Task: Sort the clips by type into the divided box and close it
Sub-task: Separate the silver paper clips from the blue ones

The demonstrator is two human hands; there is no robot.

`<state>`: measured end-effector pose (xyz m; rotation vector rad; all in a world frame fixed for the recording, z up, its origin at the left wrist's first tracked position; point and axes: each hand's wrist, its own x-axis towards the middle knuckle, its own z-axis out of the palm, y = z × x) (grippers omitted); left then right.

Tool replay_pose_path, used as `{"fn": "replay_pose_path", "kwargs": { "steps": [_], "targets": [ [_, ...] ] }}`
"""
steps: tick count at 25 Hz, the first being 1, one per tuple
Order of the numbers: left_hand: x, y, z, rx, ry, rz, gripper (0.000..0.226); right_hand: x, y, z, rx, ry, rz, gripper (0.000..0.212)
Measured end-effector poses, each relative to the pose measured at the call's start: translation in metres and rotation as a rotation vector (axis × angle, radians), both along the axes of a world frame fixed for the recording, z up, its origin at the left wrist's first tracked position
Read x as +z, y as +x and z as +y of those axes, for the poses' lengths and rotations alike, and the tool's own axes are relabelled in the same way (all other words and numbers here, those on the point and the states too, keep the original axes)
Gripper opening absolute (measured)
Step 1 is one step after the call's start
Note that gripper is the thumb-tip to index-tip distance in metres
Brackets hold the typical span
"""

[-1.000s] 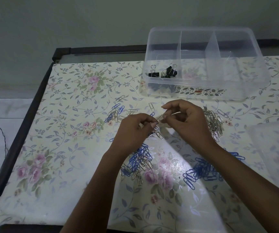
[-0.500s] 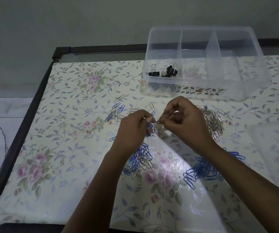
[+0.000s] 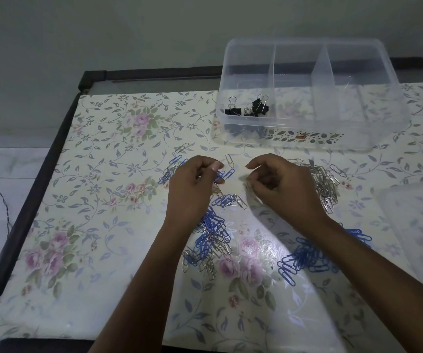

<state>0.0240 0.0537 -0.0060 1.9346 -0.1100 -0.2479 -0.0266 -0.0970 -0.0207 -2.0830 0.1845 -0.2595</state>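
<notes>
Mid-desk, pinching a blue clip between curled fingers of the left hand and a silver clip in the right hand, just apart above loose mixed clips; at the desk's far edge, open divided box with binder clips in its left compartment

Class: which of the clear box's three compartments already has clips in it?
The left compartment, holding black binder clips; the middle compartment and right compartment show none.

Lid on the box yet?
No: the divided box stands open at the top with its dividers showing, and what looks like its translucent lid lies apart on the table.
</notes>
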Motion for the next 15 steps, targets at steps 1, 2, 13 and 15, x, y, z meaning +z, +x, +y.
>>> {"fn": "replay_pose_path", "kwargs": {
  "steps": [1,2,13,15],
  "targets": [
    [-0.001,0.000,0.001,0.005,-0.002,-0.001,0.013,-0.001,0.000,-0.003,-0.018,-0.058,-0.008,0.025],
    [-0.001,0.000,0.000,-0.005,-0.008,0.006,0.012,-0.001,0.000,-0.006,-0.032,-0.128,-0.003,0.024],
    [0.009,-0.034,-0.028,-0.669,0.051,0.183,0.015,0.005,-0.003,-0.026,-0.215,-0.171,-0.023,0.028],
    [0.008,-0.031,-0.026,-0.595,0.082,0.082,0.011,0.003,-0.002,-0.025,-0.205,-0.161,-0.014,0.027]
  ]
}}
